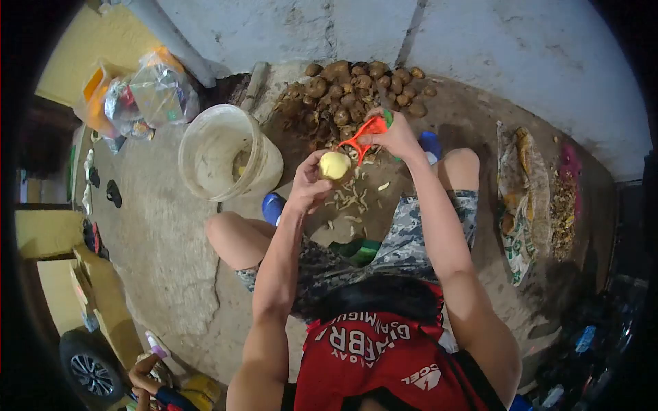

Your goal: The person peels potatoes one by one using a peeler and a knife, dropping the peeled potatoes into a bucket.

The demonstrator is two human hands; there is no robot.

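Observation:
My left hand (312,183) holds a pale yellow peeled potato (334,166), with the fingers wrapped round its left side and underside. Just up and to the right, my right hand (396,137) grips an orange-red peeler (370,131), whose head is close to the potato; I cannot tell whether they touch. Strips of peel (353,198) are scattered on the ground below both hands. Beyond them lies a heap of brown unpeeled potatoes (349,89) against the wall.
A whitish bucket (267,164) stands left of the hands. Plastic bags (154,92) hang at the upper left. Sacks (524,198) lie on the right. Another person's arm (142,375) shows at the lower left, near a tyre (90,366).

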